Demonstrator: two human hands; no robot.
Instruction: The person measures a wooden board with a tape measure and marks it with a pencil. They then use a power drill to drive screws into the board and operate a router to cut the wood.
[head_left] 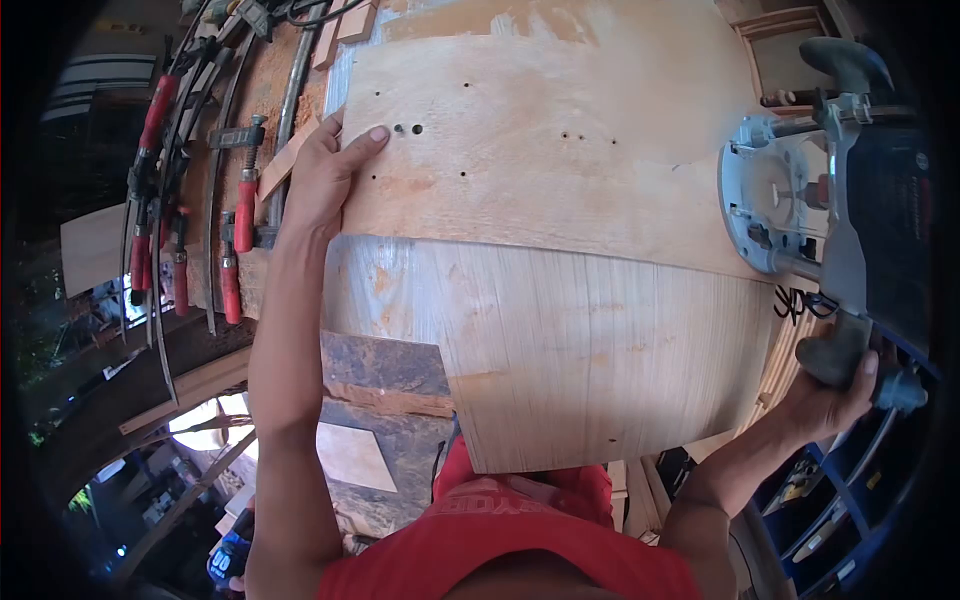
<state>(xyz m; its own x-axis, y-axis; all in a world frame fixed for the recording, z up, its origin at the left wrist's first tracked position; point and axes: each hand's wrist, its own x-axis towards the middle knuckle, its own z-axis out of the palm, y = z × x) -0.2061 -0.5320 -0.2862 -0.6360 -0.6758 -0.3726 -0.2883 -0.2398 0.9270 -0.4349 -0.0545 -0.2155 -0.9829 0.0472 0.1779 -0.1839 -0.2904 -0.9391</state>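
Observation:
A pale plywood board with several small drilled holes lies over a wood-grained panel. At the board's left edge, my left hand grips it, the thumb on top near the holes and the fingers mostly hidden by the edge. On the right stands a plunge router with a round metal base at the board's right end. My right hand is closed round the router's near dark handle. The far handle has no hand on it.
Several red-handled clamps stand along the left side of the workbench. Wood strips lie at the back left. A wooden frame is at the back right. Blue shelving is at the lower right, with a loose pale panel below.

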